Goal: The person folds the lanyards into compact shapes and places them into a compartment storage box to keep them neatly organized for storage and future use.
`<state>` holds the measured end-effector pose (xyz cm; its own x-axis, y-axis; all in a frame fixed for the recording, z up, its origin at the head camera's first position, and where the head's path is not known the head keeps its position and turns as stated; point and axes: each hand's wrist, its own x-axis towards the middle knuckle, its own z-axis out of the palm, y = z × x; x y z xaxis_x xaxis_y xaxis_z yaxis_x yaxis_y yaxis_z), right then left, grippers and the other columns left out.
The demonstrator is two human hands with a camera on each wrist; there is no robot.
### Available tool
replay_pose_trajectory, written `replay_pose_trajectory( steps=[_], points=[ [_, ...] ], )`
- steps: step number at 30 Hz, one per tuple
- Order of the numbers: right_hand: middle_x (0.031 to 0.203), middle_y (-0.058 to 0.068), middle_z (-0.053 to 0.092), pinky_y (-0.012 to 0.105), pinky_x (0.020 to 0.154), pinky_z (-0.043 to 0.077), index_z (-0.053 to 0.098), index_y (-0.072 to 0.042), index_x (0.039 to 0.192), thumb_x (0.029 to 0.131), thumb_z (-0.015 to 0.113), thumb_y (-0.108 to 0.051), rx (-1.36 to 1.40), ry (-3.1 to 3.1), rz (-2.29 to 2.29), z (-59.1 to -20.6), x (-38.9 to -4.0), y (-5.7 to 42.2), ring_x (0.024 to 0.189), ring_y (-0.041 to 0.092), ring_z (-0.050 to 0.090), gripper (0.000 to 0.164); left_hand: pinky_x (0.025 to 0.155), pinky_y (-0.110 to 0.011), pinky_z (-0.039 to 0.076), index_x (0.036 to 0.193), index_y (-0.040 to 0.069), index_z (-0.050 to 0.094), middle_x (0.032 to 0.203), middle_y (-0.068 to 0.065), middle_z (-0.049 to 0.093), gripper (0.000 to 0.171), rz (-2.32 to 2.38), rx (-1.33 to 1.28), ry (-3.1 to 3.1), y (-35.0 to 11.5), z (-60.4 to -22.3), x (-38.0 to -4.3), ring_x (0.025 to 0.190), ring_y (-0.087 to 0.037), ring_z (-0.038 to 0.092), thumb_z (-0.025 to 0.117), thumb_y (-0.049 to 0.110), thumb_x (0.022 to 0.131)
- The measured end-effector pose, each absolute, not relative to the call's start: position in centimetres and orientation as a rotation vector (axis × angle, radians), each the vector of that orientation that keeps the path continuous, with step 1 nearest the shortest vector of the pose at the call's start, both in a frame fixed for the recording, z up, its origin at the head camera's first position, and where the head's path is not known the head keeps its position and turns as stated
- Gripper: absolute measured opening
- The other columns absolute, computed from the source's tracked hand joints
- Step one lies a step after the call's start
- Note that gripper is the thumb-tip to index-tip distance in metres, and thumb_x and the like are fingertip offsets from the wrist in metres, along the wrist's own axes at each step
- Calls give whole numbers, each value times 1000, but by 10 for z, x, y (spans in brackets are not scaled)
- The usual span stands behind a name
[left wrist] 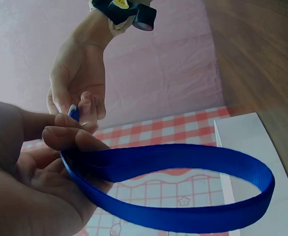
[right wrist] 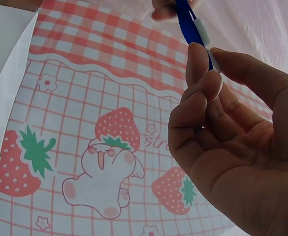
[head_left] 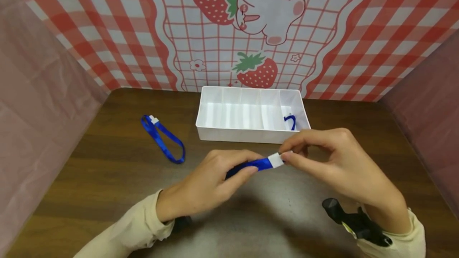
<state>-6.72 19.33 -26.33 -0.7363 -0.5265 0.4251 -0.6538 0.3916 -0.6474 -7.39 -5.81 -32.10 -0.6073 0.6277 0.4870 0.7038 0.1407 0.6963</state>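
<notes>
A blue lanyard strap point(head_left: 263, 164) with a white clip point(head_left: 275, 160) is stretched between the two hands, above the table in front of the box. My left hand point(head_left: 218, 176) pinches the blue band between thumb and fingers; in the left wrist view the band's loop point(left wrist: 193, 219) hangs out past the palm. At the clip end, my right hand point(head_left: 330, 162) pinches the tip between thumb and index finger. The right wrist view shows the white clip point(right wrist: 202, 32) just beyond those fingertips.
A white divided box point(head_left: 244, 135) stands at the back, with a small blue loop point(head_left: 293, 122) in its rightmost compartment. Another blue lanyard point(head_left: 163, 142) with a white clip lies on the brown table point(head_left: 107, 170) at left. A strawberry-patterned cloth point(head_left: 229, 51) hangs behind.
</notes>
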Motion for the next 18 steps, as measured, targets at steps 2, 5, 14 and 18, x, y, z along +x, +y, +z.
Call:
replay_pose_trajectory(
  steps=[2, 5, 14, 18],
  points=[
    [76, -9, 65, 21, 61, 48, 73, -20, 94, 81, 78, 6, 1066, -2499, 1271, -263, -67, 194, 68, 8, 58, 30, 58, -15, 42, 114, 9, 68, 83, 7, 61, 18, -1481, -1348, -2356, -59, -321, -74, 64, 1, 48, 56, 15, 103],
    [75, -10, 64, 21, 62, 48, 72, -22, 93, 81, 79, 5, 1050, -2525, 1260, -264, -68, 195, 69, 7, 59, 30, 52, -16, 37, 111, 11, 69, 73, 10, 51, 15, -1478, -1332, -2416, -62, -321, -75, 58, 1, 42, 56, 16, 103],
    [75, -9, 64, 22, 60, 48, 73, -20, 94, 82, 77, 6, 1039, -2528, 1265, -263, -70, 198, 67, 8, 58, 29, 49, -19, 36, 98, 13, 68, 68, 12, 48, 10, -1502, -1314, -2438, -70, -314, -77, 56, 0, 42, 59, 15, 102],
    [75, -11, 65, 22, 59, 49, 73, -21, 94, 82, 78, 4, 966, -2593, 1244, -260, -70, 201, 67, 7, 60, 28, 49, -20, 37, 98, 13, 69, 68, 11, 49, 8, -1504, -1305, -2439, -75, -310, -79, 57, 0, 43, 61, 15, 100]
  ],
)
